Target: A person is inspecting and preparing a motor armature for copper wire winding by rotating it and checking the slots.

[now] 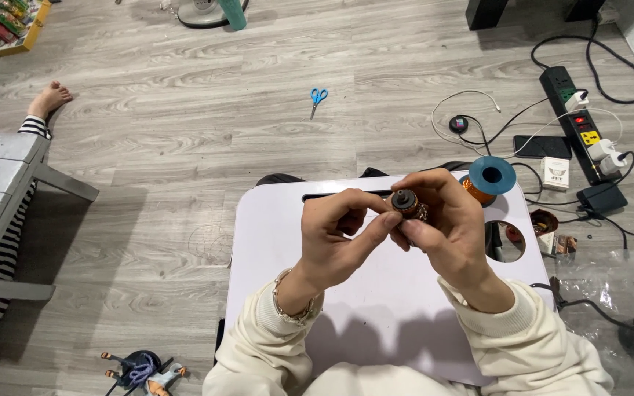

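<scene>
Both hands meet above the far middle of the white table [376, 293]. The right hand [453, 227] wraps its grip around a small motor rotor [408, 203] wound with copper wire, fingers curled closed about its body so that only the dark top end and a band of winding show. The left hand [339, 235] is pinched shut, thumb against forefinger, right at the near side of the rotor; whether it has a strand of wire between the fingertips I cannot tell, since any wire there is too thin to see.

The rotor is held in the air, not resting on the table. Just to the right and a little farther off stands a spool [487, 178] with a blue flange and copper wire, at the table's far right edge beside a round cup hole [506, 240].

The risks I would judge from here: a fine wire under tension can snap or kink if the left pinch pulls too hard or at a sharp angle. The spool sits close to the edge, so a tug could tip it off to the floor [185, 147] among the cables and power strip [577, 121]. A loosened right grip would drop the rotor and slacken its winding.
</scene>
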